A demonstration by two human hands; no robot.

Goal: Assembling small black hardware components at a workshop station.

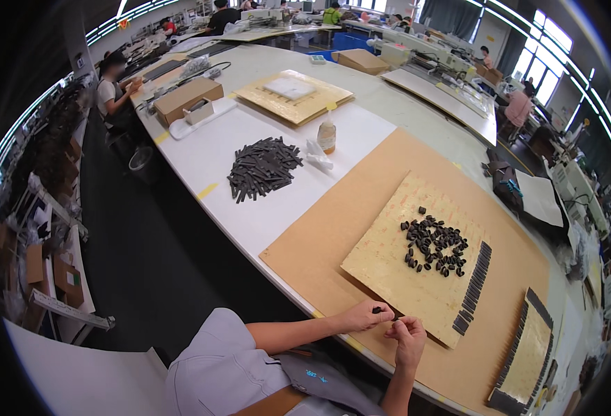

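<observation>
My left hand [368,316] and my right hand [407,338] meet at the near edge of a yellowish board [378,260]. The fingers of both are pinched around a small black strip [377,310], mostly hidden by them. On the board lies a loose heap of small black loops [435,244]. Along its right side runs a row of flat black strips [477,284] laid side by side. Farther off, a pile of straight black strips [264,166] rests on white paper [233,225].
Brown paper [333,225] lies under the board. A second board [529,357] edged with black strips is at right. Beyond the strip pile stand an amber bottle [326,137], crumpled white tissue [318,155] and a cardboard box [187,97]. Other people work farther away.
</observation>
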